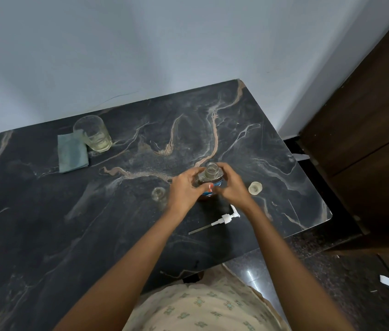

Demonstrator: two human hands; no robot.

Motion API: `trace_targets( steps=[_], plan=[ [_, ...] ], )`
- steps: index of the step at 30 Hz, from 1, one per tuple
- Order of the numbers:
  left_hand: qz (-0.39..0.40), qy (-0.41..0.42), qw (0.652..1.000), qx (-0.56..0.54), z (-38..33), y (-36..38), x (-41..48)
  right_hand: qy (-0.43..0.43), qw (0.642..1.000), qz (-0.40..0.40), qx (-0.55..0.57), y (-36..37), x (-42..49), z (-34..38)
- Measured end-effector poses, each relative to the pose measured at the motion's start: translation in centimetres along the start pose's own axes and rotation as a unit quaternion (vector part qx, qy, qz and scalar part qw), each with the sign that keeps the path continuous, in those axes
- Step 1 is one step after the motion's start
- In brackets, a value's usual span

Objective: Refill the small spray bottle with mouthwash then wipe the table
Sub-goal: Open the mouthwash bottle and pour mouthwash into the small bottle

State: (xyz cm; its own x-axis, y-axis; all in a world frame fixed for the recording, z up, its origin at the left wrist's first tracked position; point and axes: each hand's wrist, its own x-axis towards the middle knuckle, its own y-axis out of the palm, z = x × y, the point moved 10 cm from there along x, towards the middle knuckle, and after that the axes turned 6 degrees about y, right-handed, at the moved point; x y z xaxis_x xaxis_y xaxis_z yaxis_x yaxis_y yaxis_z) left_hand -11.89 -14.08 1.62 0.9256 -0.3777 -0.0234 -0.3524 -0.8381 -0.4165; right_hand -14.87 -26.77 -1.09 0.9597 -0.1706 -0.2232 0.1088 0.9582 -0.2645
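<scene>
I am watching from the head camera, and the dark marble table [69, 235] is filling most of the view. By my judgement the task is only in its first part: things are being opened, and nothing is being poured yet.

A folded grey-green cloth [72, 154] is lying at the far left of the table, well apart from the hands. So the wiping step is not yet begun. A drinking glass [92, 133] with a little yellowish liquid is standing at the corner of the cloth. I cannot tell if it is resting on the cloth.

In the middle, the mouthwash bottle [211, 170] is standing upright with its mouth open. The left hand [184, 187] and the right hand [231, 187] are both holding it, one from each side. The fingers of both hands are curling around its shoulders and the thumbs are pressing on the near side. I cannot tell if the bottle is lifted off the table.

The white pump head [224, 218] with its long tube is lying flat on the table, near the right wrist. The small spray bottle [158, 194] is standing open just beside the left hand. It looks clear and I am not seeing any liquid in it, so I think the filling is not yet done. The pale cap [255, 188] is lying near the right hand.

What is left, I think: pouring, screwing the pump head back on, closing the mouthwash bottle, then wiping.
</scene>
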Motion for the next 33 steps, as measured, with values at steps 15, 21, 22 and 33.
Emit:
trace_targets(
  steps=[15, 21, 22, 33],
  plan=[
    [0.027, -0.003, 0.998, -0.065, 2.7, -7.7, -1.5, 0.011, 1.0, -0.008, 0.002, 0.0, 0.0, -0.3],
    [0.035, -0.024, 0.995, -0.086, 7.1, -8.6, -3.6, 0.02, 1.0, -0.009, 0.012, 0.1, 0.0, -0.6],
    [0.034, -0.029, 0.995, -0.087, 7.5, -8.5, -3.7, 0.02, 1.0, -0.008, 0.011, 0.1, 0.0, -0.6],
    [-0.017, -0.075, 0.989, -0.128, 10.0, -6.9, -3.8, 0.034, 0.999, 0.013, 0.039, 0.4, 0.2, -1.1]
  ],
)
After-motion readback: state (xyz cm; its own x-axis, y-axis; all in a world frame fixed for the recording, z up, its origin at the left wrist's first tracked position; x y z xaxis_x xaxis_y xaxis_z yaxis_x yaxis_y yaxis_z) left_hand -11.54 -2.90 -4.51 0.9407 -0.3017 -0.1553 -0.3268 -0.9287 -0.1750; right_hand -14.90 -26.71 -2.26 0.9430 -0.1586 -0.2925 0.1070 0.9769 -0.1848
